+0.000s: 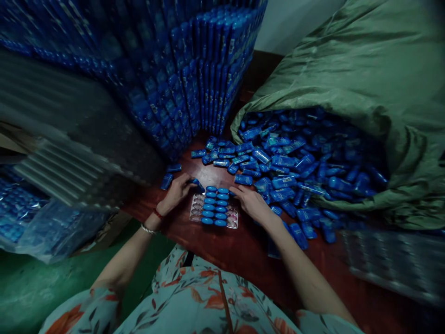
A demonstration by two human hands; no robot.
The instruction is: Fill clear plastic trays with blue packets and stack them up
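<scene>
A clear plastic blister tray [196, 207] lies on the red-brown table in front of me. Glossy blue oval packets [208, 214] fill its two middle columns, while the clear cells on both sides hold none. At the tray's upper left, my left hand [178, 191] pinches a small blue packet [198, 185] between thumb and fingers. My right hand [253, 203] is by the upper right corner, fingertips drawn together close to the top rows. Whatever those fingertips hold is too small and dark to make out.
A green sack [347, 69] spills a heap of blue packets [283, 161] over the table [208, 241]. Stacks of filled trays [222, 65] rise behind. Clear trays are piled [69, 171] at left, and more clear trays [392, 264] lie at right.
</scene>
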